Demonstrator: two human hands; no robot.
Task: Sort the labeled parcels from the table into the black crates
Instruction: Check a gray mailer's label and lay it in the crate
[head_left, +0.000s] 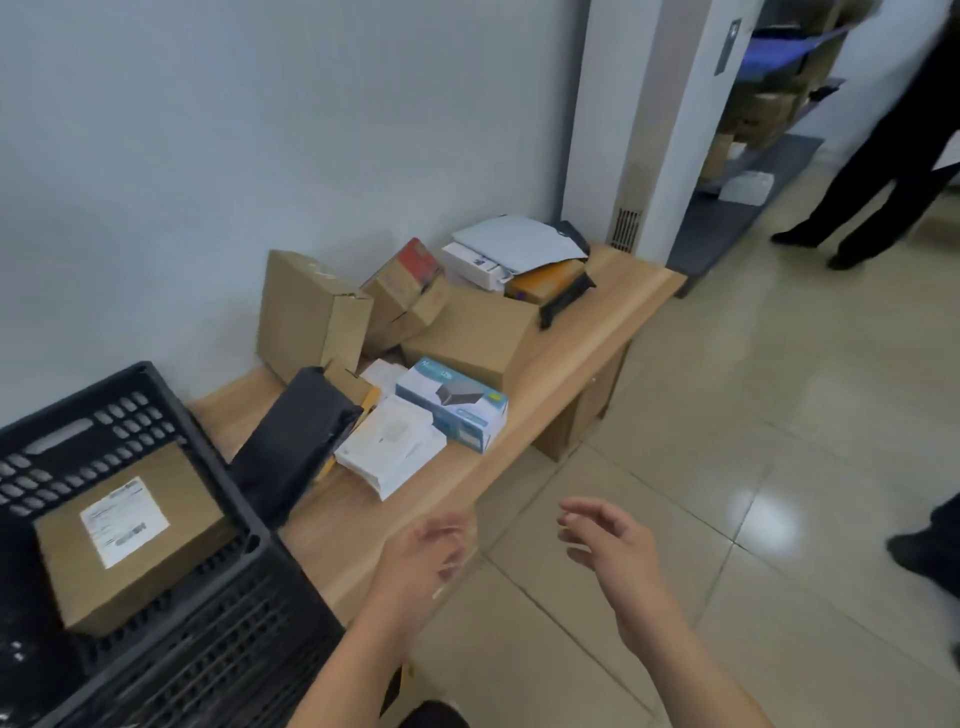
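A black crate (244, 499) stands at the lower left and holds one brown carton with a white label (130, 535). On the low wooden table (613, 322) lie several parcels: a black-wrapped parcel (296, 441) leaning by the crate, a white flat pack (389, 447), a blue and white device box (452, 402), and brown cartons (311, 317) against the wall. My left hand (423, 556) hovers over the table's front edge, fingers apart, empty. My right hand (608, 538) is over the floor beside it, also open and empty.
A white mailer and an orange box (545, 280) top the far pile. Another person's dark legs (872, 182) stand at the upper right by shelving with cartons. A dark shoe (930, 551) shows at the right edge. The floor is glossy tile.
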